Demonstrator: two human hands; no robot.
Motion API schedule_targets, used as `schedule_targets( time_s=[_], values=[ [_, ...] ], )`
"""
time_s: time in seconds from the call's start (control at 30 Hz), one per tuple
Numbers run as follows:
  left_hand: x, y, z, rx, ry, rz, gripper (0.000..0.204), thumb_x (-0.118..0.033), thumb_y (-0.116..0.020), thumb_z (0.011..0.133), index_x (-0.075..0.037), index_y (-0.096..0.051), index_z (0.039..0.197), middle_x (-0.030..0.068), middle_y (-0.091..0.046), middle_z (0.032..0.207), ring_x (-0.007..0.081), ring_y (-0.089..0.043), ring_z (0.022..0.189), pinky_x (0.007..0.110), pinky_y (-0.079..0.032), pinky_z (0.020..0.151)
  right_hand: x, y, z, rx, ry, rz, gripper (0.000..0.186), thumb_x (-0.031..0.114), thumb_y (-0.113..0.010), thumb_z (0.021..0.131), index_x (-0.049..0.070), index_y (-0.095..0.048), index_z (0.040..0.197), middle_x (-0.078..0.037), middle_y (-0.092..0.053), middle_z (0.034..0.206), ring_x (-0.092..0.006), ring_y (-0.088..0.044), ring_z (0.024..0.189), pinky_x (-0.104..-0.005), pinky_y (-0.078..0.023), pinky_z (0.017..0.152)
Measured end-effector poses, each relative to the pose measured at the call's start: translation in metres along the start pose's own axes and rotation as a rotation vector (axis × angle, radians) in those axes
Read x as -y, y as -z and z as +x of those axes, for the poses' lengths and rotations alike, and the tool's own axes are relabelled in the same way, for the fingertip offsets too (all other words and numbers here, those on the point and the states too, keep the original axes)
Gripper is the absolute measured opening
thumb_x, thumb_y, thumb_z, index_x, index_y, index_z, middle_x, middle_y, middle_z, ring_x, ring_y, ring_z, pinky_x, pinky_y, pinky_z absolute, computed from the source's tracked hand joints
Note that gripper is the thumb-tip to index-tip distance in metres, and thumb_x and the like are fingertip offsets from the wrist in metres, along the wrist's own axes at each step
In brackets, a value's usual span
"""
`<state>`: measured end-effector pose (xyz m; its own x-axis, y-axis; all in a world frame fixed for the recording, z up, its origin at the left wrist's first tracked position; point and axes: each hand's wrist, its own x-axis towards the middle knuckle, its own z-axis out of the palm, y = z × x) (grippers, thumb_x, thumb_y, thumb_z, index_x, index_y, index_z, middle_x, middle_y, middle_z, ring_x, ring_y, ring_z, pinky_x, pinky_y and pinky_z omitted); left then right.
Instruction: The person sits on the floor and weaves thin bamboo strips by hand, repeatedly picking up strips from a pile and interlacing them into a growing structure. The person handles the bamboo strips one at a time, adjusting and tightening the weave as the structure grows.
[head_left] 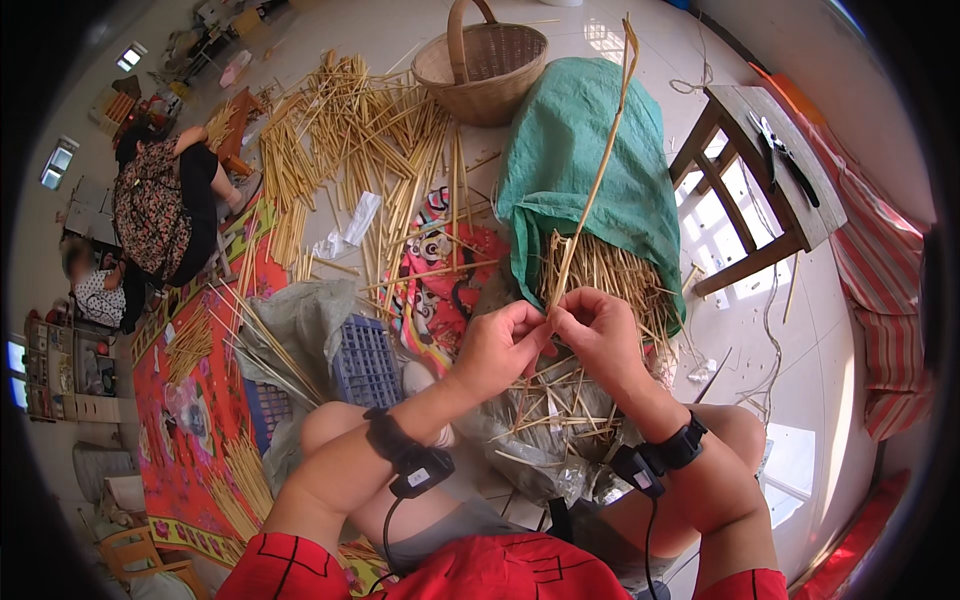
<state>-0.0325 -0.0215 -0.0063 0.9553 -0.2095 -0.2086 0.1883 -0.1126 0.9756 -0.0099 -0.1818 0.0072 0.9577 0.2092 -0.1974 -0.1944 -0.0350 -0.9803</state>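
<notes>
My left hand (pixel 503 343) and my right hand (pixel 597 330) meet in front of me, fingertips pinched together on the lower end of a long dry straw stalk (pixel 592 195). The stalk rises up and slightly right, past a green woven sack (pixel 585 130), and its top is bent over. Just beyond my hands, a dense bundle of straw (pixel 610 275) pokes out of the sack's mouth. Short cut bits of straw (pixel 550 405) lie below my hands on crumpled plastic. The exact grip of each fingertip is partly hidden.
A wicker basket (pixel 482 85) stands behind the sack. Straw stalks (pixel 350 130) spread over the floor to the left. A wooden stool (pixel 800 200) at right carries pruning shears (pixel 782 160). A blue plastic crate (pixel 368 362) sits by my left knee. Two people are at far left.
</notes>
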Motion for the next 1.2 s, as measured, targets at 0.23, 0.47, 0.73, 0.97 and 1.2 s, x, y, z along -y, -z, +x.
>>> schedule_targets(
  time_s=[0.23,0.47,0.73,0.97,1.2],
  values=[
    [0.006,0.002,0.001,0.010,-0.008,-0.063,0.014,-0.012,-0.058,0.093,0.000,-0.056,0.085,0.0033,-0.065,0.070,0.0045,-0.052,0.050,0.021,-0.040,0.045,-0.003,0.001,0.002,-0.001,-0.004,-0.016,0.011,0.005,-0.060,0.084,-0.005,-0.063,0.082,-0.005,-0.065,0.068,-0.0078,-0.060,0.059,-0.0210,-0.046,0.054],
    [-0.002,0.003,0.000,-0.009,-0.013,-0.028,0.013,-0.011,-0.058,0.093,0.000,-0.057,0.085,0.0034,-0.065,0.070,0.0047,-0.053,0.050,0.021,-0.041,0.045,-0.003,0.000,0.004,0.014,-0.027,0.084,0.012,0.006,-0.059,0.083,-0.005,-0.063,0.083,-0.005,-0.065,0.069,-0.0082,-0.061,0.061,-0.0211,-0.046,0.055],
    [-0.002,0.001,-0.002,-0.015,-0.044,0.054,0.014,-0.011,-0.060,0.092,0.001,-0.057,0.085,0.0035,-0.065,0.067,0.0054,-0.054,0.048,0.022,-0.042,0.044,-0.005,0.002,0.005,0.012,-0.008,0.002,0.011,0.006,-0.059,0.082,-0.004,-0.064,0.081,-0.004,-0.064,0.069,-0.0075,-0.059,0.061,-0.0210,-0.046,0.056],
    [-0.003,0.002,-0.001,-0.029,-0.040,0.034,0.014,-0.012,-0.061,0.091,0.000,-0.059,0.085,0.0037,-0.066,0.068,0.0054,-0.054,0.048,0.022,-0.041,0.044,-0.003,0.000,0.003,0.001,-0.033,0.121,0.012,0.008,-0.062,0.083,-0.004,-0.064,0.083,-0.003,-0.064,0.070,-0.0068,-0.059,0.063,-0.0205,-0.046,0.057],
    [-0.002,0.003,-0.001,0.017,-0.022,0.086,0.013,-0.012,-0.059,0.094,-0.001,-0.055,0.089,0.0052,-0.067,0.075,0.0046,-0.054,0.053,0.019,-0.040,0.047,0.002,0.001,0.002,0.009,-0.036,0.109,0.013,0.008,-0.063,0.084,-0.005,-0.065,0.084,-0.005,-0.065,0.069,-0.0089,-0.061,0.059,-0.0210,-0.046,0.054]
  ],
)
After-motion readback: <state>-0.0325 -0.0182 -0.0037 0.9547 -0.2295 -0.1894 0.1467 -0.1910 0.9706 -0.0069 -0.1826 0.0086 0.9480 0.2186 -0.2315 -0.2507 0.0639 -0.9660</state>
